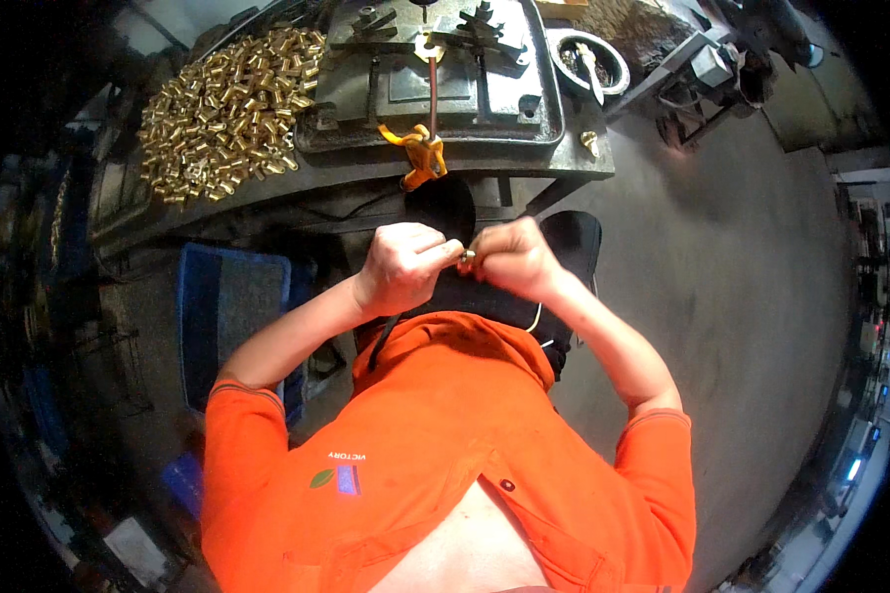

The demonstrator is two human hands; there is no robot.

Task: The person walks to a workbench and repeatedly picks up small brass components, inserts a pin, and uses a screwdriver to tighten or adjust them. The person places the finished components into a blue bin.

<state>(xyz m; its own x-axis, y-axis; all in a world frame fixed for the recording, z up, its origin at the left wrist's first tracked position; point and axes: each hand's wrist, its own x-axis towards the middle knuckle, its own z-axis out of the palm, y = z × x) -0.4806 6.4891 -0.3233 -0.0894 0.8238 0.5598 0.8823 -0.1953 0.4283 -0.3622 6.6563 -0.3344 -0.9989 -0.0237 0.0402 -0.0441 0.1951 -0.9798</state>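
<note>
Above my lap, my left hand and my right hand meet, both closed with fingertips pinched together. Between them is a small shiny metal piece, mostly hidden by the fingers; its exact kind cannot be made out. A reddish spot shows just below it. My right hand is slightly blurred. Beyond my hands, a lever with an orange cloth wrapped round its end sticks out from the machine table. A large heap of small brass fittings lies on the bench at the left.
The metal machine table carries clamps and stands on the bench. At its right are a round pale bowl with a brush-like tool inside, and a small brass piece. A blue crate stands low at my left.
</note>
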